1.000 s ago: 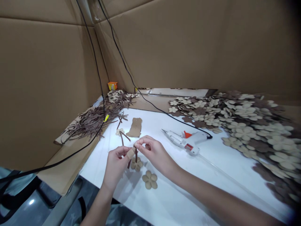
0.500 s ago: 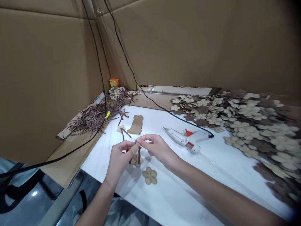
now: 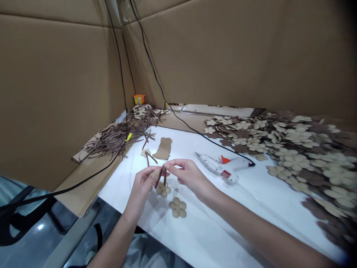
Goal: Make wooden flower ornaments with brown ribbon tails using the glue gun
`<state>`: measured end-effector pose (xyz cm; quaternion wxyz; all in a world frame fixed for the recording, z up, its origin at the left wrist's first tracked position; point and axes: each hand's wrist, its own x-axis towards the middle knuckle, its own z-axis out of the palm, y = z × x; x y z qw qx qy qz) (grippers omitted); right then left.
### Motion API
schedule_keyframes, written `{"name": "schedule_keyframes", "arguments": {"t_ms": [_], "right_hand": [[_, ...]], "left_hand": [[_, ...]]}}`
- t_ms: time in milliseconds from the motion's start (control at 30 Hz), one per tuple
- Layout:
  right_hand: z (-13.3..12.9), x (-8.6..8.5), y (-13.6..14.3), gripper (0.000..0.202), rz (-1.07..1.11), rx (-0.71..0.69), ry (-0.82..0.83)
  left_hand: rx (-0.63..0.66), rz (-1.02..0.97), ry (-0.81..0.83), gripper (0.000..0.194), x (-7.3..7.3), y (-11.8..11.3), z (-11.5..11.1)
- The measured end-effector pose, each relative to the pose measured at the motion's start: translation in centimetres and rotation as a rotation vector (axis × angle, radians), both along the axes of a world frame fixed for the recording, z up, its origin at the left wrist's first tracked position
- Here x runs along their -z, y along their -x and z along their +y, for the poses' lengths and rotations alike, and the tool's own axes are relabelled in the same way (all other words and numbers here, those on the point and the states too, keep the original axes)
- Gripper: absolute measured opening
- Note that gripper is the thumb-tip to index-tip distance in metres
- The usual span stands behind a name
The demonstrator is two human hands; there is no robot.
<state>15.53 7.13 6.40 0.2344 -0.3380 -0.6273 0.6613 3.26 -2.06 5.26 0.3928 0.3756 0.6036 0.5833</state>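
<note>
Over the white board (image 3: 122, 186), both hands meet on a brown strip (image 3: 160, 176) bent at its top so two ends hang down. My right hand (image 3: 186, 175) pinches it at the bend. My left hand (image 3: 143, 184) is closed on its left side, with a small beige patch (image 3: 155, 173) at the fingertips; whether this is a felt piece or a finger covering is unclear. Just below the strip lies a beige flower (image 3: 163, 190), partly behind the hanging ends. Another beige five-petal flower (image 3: 177, 207) rests flat nearer to me.
A white glue gun (image 3: 214, 165) with an orange trigger lies right, its black cord (image 3: 192, 128) crossing the board. Flower cutouts (image 3: 295, 160) heap at right, brown strips (image 3: 111, 141) at back left. Near a cardboard scrap (image 3: 162, 149) sits a small flower with strips (image 3: 145, 152). Cardboard walls (image 3: 223, 56) enclose the board.
The beige patch at my left fingertips has shifted left, exposing more of the brown strip and the flower below. My right hand stays at the bend. The view has shifted slightly.
</note>
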Motion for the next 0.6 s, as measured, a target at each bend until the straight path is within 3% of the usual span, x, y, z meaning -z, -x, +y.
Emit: {"name": "schedule_keyframes", "arguments": {"t_ms": [300,600], "right_hand": [[-0.33,0.56,0.27,0.027,-0.003,0.041,-0.090],[-0.57,0.70,0.27,0.028,0.007,0.075,-0.027]], "left_hand": [[-0.187,0.303,0.023,0.026,0.59,-1.02,0.26],[-0.232,0.350,0.025,0.024,0.85,-1.06,0.10]]}}
